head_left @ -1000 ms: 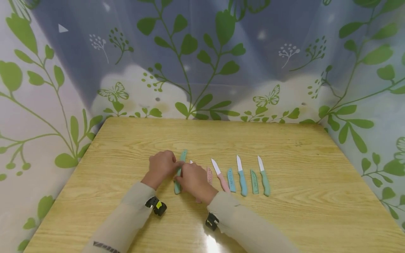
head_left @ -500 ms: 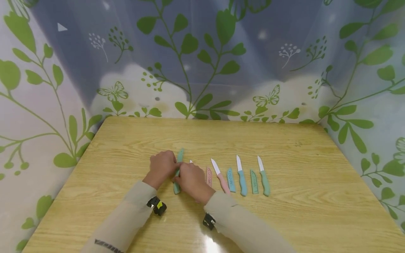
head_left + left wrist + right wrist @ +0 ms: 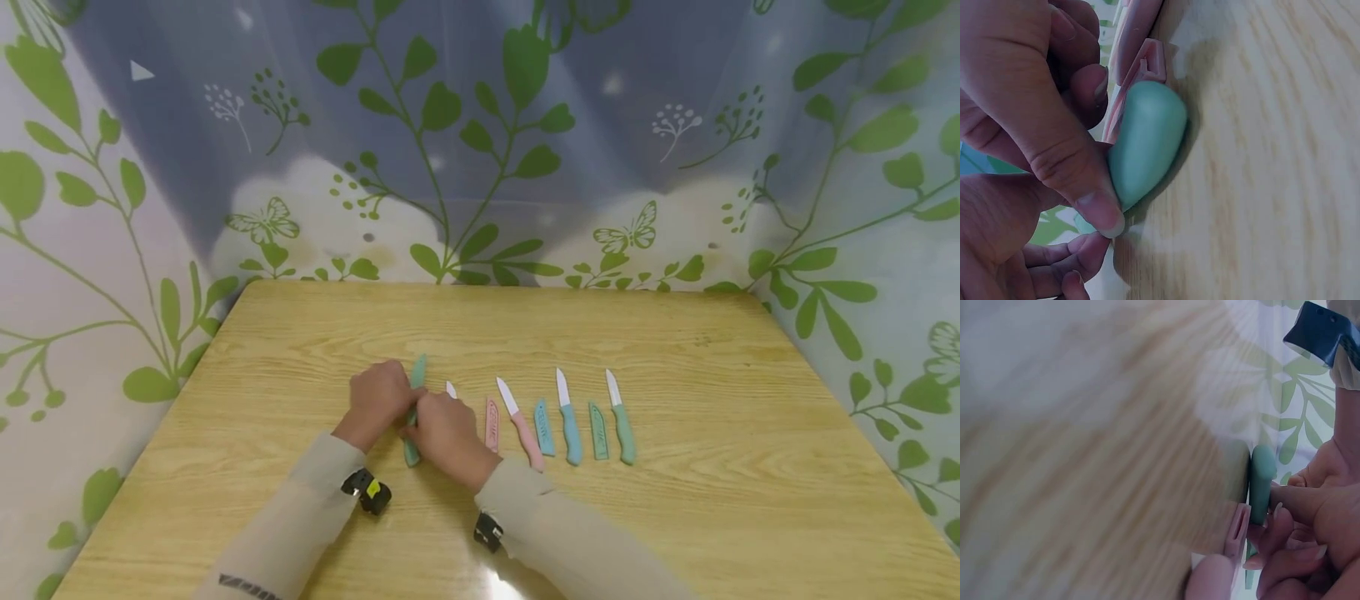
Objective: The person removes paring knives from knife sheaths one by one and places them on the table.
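Observation:
A green paring knife with its green sheath (image 3: 417, 371) over the blade lies at the left of the row. My right hand (image 3: 447, 429) pinches its handle (image 3: 1150, 137), thumb along the side. My left hand (image 3: 378, 396) grips it farther up, near the sheath; its fingertips are partly hidden in the head view. Both hands meet at the middle of the knife. From behind my right hand a white blade tip (image 3: 451, 389) shows; the rest of that knife is covered. A pink sheath (image 3: 492, 425) lies just right of my right hand.
To the right lie a pink-handled knife (image 3: 527, 437), a blue sheath (image 3: 544, 427), a blue-handled knife (image 3: 571, 433), a green sheath (image 3: 597, 431) and a green-handled knife (image 3: 624, 433), blades bare and pointing away. A patterned cloth (image 3: 480, 167) hangs behind the wooden table (image 3: 712, 517).
Both hands have shifted slightly left with the green knife between them. The other knives and sheaths stay where they lie; the head view has moved a little.

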The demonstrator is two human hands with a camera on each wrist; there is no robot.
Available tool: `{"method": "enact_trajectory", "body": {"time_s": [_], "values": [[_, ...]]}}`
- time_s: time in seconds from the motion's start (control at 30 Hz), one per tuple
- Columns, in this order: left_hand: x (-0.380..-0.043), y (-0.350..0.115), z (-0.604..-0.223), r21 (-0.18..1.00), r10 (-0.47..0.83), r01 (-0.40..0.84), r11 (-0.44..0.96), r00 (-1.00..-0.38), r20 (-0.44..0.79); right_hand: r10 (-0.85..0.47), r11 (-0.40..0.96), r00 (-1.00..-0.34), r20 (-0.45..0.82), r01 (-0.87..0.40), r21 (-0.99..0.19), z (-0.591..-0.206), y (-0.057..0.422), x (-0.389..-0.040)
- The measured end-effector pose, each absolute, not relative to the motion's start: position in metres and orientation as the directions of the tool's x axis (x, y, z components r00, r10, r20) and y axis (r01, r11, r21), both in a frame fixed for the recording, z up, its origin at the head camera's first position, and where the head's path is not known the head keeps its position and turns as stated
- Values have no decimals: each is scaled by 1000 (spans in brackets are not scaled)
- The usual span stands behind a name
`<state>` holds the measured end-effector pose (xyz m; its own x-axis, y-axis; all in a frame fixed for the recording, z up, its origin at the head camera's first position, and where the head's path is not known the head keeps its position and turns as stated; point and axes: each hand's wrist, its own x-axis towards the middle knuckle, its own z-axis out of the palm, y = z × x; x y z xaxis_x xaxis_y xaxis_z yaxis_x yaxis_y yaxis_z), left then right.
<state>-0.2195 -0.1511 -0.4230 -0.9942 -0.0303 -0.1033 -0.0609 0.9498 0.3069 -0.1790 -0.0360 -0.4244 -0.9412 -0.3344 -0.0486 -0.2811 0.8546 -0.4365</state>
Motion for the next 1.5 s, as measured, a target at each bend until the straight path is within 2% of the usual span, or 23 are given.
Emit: {"method": "enact_trajectory", "body": {"time_s": [0.2,0.37,0.57,0.7,0.87,1.1,1.27,1.5], "values": [[-216,-159,-422,381,-28,-56,923,-996,-79,-360,833,-932,-38,-303,-463,-425,-39,-176],[-214,-167,-416,503,-7,-43,863,-997,-72,-349,822,-936,-39,-286,-493,-423,-37,-176],[-210,-181,-414,666,2,-58,743,-996,-89,-357,769,-933,-48,-264,-583,-417,-32,-174],[-207,-188,-414,739,12,-71,670,-994,-106,-405,725,-914,-29,-302,-620,-409,-22,-173],[-203,-187,-409,859,63,-107,501,-985,-160,-474,649,-880,-5,-346,-677,-400,3,-173],[-197,-179,-404,926,121,-92,367,-982,-146,-554,525,-830,70,-413,-744,-394,33,-175],[-194,-178,-406,965,172,-47,258,-981,-94,-548,488,-836,14,-334,-806,-391,45,-174],[-191,-183,-408,967,206,-3,256,-977,-58,-475,477,-880,-19,-240,-845,-392,58,-178]]}}
